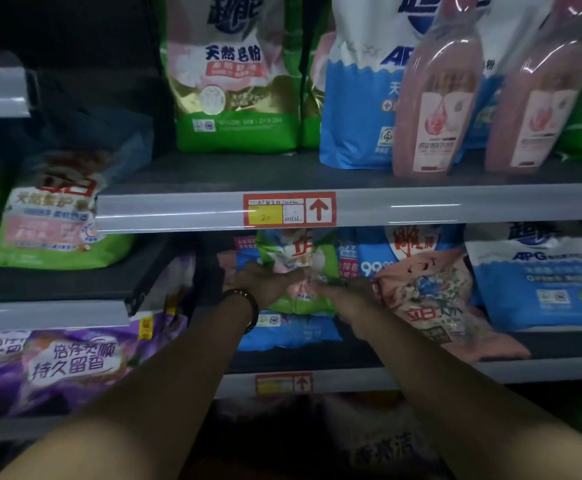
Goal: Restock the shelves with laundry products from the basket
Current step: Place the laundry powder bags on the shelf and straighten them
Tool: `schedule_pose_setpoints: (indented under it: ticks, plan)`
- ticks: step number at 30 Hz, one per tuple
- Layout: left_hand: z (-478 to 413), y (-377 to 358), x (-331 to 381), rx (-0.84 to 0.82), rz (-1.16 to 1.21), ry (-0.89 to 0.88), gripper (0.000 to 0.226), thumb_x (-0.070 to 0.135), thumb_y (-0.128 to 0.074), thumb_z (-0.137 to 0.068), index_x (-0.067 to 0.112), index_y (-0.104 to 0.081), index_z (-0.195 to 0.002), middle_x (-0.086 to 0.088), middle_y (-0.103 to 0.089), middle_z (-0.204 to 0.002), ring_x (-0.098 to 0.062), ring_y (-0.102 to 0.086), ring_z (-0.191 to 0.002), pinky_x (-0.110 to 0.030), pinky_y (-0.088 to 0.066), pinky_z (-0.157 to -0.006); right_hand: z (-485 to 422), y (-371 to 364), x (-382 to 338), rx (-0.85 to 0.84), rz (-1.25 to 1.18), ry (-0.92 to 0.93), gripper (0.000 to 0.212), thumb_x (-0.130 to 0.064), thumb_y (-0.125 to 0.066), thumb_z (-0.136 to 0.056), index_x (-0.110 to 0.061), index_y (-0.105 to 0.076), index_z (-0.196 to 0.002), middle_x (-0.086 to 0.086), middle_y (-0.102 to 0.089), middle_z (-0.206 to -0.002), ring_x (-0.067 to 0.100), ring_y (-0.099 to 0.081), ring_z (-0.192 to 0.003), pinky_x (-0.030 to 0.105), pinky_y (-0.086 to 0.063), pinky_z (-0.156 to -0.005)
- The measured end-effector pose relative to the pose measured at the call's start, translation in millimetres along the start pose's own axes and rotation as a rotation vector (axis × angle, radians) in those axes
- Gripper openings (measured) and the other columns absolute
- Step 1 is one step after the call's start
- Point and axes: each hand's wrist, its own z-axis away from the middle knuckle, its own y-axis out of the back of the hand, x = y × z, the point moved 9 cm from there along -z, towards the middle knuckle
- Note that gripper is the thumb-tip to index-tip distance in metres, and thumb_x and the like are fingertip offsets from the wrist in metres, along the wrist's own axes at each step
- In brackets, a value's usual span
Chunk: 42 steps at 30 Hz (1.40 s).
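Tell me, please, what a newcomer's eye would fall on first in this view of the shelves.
Both arms reach in at the centre, where the left hand and right hand meet on a green and pink bag on the middle shelf; their grip is too blurred to read. Next come the two pink bottles at the upper right and the red price tag just above the hands.
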Motion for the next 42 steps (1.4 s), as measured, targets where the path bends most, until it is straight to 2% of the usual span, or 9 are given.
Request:
schedule_pose_setpoints:
  ticks: [6,11,17,22,24,29,33,37,42]
  plan:
    - [4,-7,-25,-0.144,0.248,0.043,0.107,0.076,-0.094,-0.035,0.021,-0.074,-0.124,0.002,-0.072,-0.127,-0.024,-0.069,-0.115,-0.039,-0.055,-0.103,21,14,19,0.000,-0.137,-0.098,0.032,-0.015,-0.093,-0.074,-0.015,-0.076,-0.101,0.007,-0.082,-0.103,0.021,-0.076,-0.086,0.029,-0.053,-0.070]
    - [66,-23,-65,-0.318,0.537,0.168,0.074,0.047,-0.102,-0.053,0.023,-0.080,-0.119,-0.006,-0.075,-0.129,-0.031,-0.073,-0.116,-0.052,-0.053,-0.108,85,16,52,-0.174,-0.217,-0.207,0.035,-0.009,-0.085,-0.078,-0.009,-0.080,-0.113,0.011,-0.083,-0.103,0.028,-0.078,-0.089,0.039,-0.060,-0.080]
    - [198,-20,-82,-0.288,0.797,0.039,0.045,-0.002,-0.077,-0.083,0.010,-0.074,-0.126,-0.021,-0.076,-0.122,-0.039,-0.075,-0.109,-0.049,-0.062,-0.090,185,25,94,-0.055,-0.333,-0.045,0.031,0.004,-0.077,-0.083,-0.007,-0.081,-0.112,0.021,-0.081,-0.101,0.040,-0.079,-0.092,0.051,-0.065,-0.077]
    - [288,-10,-108,-0.256,0.820,0.128,0.071,0.029,-0.097,-0.065,0.008,-0.071,-0.128,-0.019,-0.079,-0.114,-0.033,-0.079,-0.098,-0.038,-0.065,-0.070,268,38,97,0.042,-0.396,0.047,0.040,0.003,-0.089,-0.073,-0.004,-0.079,-0.111,0.025,-0.080,-0.104,0.043,-0.078,-0.094,0.059,-0.064,-0.083]
    - [309,-2,-124,-0.162,0.817,0.176,0.049,0.022,-0.085,-0.079,0.004,-0.073,-0.123,-0.019,-0.080,-0.108,-0.032,-0.080,-0.092,-0.036,-0.066,-0.066,294,35,101,0.008,-0.438,0.008,0.043,0.006,-0.086,-0.070,0.000,-0.078,-0.112,0.027,-0.079,-0.106,0.044,-0.079,-0.096,0.058,-0.063,-0.086]
    - [355,33,-132,-0.123,0.872,0.180,0.044,0.031,-0.077,-0.088,0.009,-0.072,-0.125,-0.025,-0.077,-0.114,-0.045,-0.076,-0.104,-0.064,-0.057,-0.096,337,17,109,-0.140,-0.499,-0.188,0.043,-0.004,-0.079,-0.077,0.006,-0.072,-0.118,0.034,-0.076,-0.108,0.047,-0.079,-0.088,0.056,-0.067,-0.074]
    - [376,65,-134,-0.061,0.901,0.186,0.045,0.037,-0.081,-0.084,0.011,-0.074,-0.121,-0.026,-0.077,-0.113,-0.047,-0.075,-0.104,-0.068,-0.054,-0.099,355,3,84,-0.268,-0.401,-0.153,0.049,-0.012,-0.077,-0.080,0.003,-0.069,-0.126,0.031,-0.077,-0.112,0.042,-0.079,-0.087,0.050,-0.067,-0.071]
    - [387,101,-136,-0.022,0.945,0.182,0.043,0.035,-0.080,-0.085,0.011,-0.075,-0.120,-0.028,-0.076,-0.113,-0.049,-0.074,-0.102,-0.067,-0.056,-0.096,366,-17,40,-0.433,-0.233,-0.047,0.046,-0.022,-0.083,-0.088,-0.011,-0.071,-0.131,0.021,-0.076,-0.125,0.044,-0.074,-0.112,0.060,-0.059,-0.098]
    - [392,150,-116,0.047,0.833,0.085,0.033,0.028,-0.075,-0.091,0.008,-0.074,-0.118,-0.025,-0.079,-0.105,-0.042,-0.079,-0.090,-0.052,-0.066,-0.080,377,-66,0,-0.418,-0.161,-0.004,0.060,-0.023,-0.096,-0.070,-0.009,-0.074,-0.123,0.015,-0.081,-0.114,0.037,-0.078,-0.105,0.060,-0.058,-0.101]
